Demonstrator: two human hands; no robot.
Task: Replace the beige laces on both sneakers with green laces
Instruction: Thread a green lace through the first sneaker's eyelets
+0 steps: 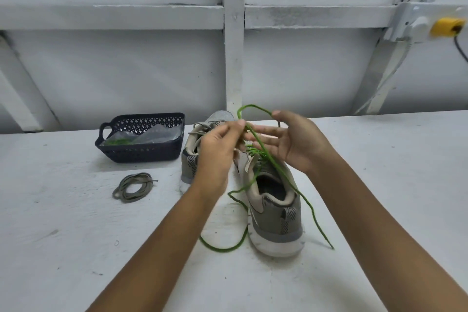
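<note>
Left hand (217, 149) pinching green lace (222, 251) at loop; right hand (291, 139) spread, fingers straight, lace crossing them (no grip seen). Hands hovering close together over near sneaker (276, 215). Likely tying its bow; next needing loop wrapped, pulled snug. Far sneaker (220, 116) at desk (76, 235) back edge, beige-laced. Basket (141, 152), coiled beige lace (134, 186) crowding left; room right.
</note>
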